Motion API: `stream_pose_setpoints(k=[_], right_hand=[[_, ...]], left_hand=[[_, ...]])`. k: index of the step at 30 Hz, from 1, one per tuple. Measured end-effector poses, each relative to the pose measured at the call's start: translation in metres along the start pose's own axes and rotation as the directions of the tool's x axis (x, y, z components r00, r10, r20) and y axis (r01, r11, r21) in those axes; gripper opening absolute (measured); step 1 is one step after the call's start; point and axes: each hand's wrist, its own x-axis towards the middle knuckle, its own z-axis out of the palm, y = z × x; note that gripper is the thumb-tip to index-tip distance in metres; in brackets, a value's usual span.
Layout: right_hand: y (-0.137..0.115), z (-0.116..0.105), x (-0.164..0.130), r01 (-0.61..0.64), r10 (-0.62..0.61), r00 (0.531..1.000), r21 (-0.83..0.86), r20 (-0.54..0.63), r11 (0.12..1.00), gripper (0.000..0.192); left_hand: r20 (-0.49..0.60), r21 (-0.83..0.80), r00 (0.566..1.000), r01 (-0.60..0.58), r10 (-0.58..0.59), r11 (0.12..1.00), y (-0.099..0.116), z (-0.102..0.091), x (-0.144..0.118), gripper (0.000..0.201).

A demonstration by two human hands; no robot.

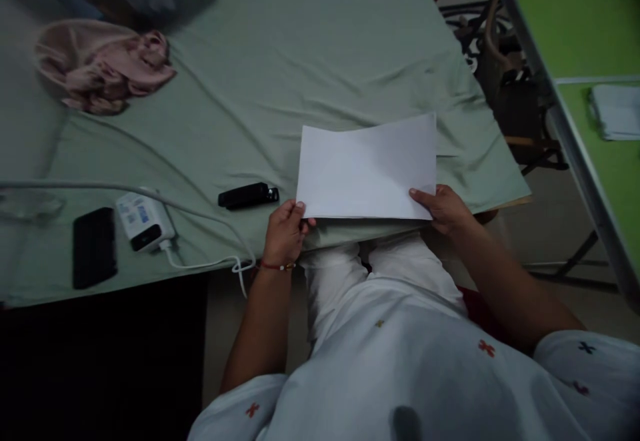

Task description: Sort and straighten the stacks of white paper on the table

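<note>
White paper [367, 167], perhaps several sheets stacked, is held up between my two hands over the near edge of the table. My left hand [286, 231] pinches its near left corner, thumb on top and fingers underneath. At the near right corner my right hand [447, 209] grips it the same way, with the thumb lying on the sheet. The far edge of the paper bows slightly. Just left of it, a black stapler [245, 196] lies on the cloth, apart from my left hand.
A green cloth [280, 47] covers the table. On it lie a black phone [94, 247], a white power bank [145, 219] with a white cable [200, 266], and crumpled pink fabric [107, 67]. To the right stands a bright green table [575, 21] with folded white material [617, 113].
</note>
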Motion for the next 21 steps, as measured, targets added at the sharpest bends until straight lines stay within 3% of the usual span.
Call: stream_pose_setpoints(k=[5,14,21], right_hand=[[-0.003,0.010,0.005,0.071,-0.071,0.997,-0.024,0.016,0.997,0.035],[-0.015,0.010,0.009,0.055,-0.054,0.997,-0.014,0.045,0.998,0.043],[-0.017,0.013,0.005,0.006,-0.004,0.999,-0.058,0.032,0.998,0.037]], left_hand=[[0.004,-0.064,0.999,-0.031,0.032,0.997,-0.001,-0.008,0.001,0.037],[-0.002,-0.148,0.988,-0.152,0.153,0.977,-0.008,-0.012,-0.010,0.042],[-0.006,-0.168,0.992,-0.125,0.126,0.978,-0.011,-0.015,-0.013,0.040]])
